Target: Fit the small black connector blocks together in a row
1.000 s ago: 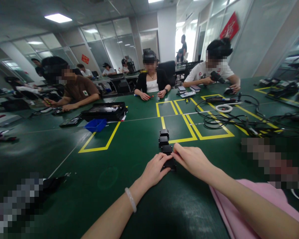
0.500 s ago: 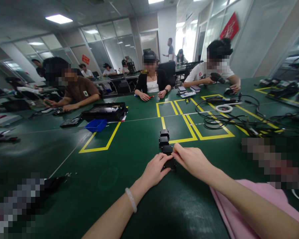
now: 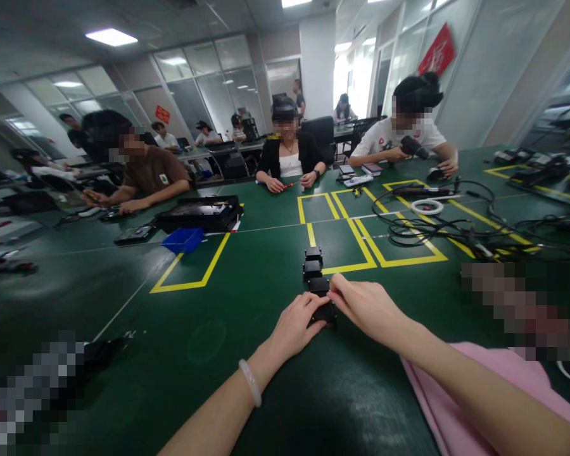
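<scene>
Several small black boxes stand in a row on the green table, running away from me. The nearest black box [image 3: 327, 314] is held between the thumb and fingers of my left hand [image 3: 295, 324], which rests on the table. My right hand [image 3: 368, 310] is closed in a pinch at the far right corner of that box. Its fingertips touch the index fingertip of my left hand, and what they pinch is too small to see. Just beyond sits another black box [image 3: 318, 286], with a further black box [image 3: 312, 270] behind it.
A pink cloth [image 3: 498, 380] lies under my right forearm. Black cables [image 3: 408, 234] and a white cable coil [image 3: 427, 206] spread at the right. A blue bin [image 3: 183, 240] and a black tray [image 3: 197, 218] stand at the left. Co-workers sit across the green table [image 3: 247, 266].
My hands and the black boxes look unchanged. In the background, a standing person has moved left, behind the co-worker seated opposite.
</scene>
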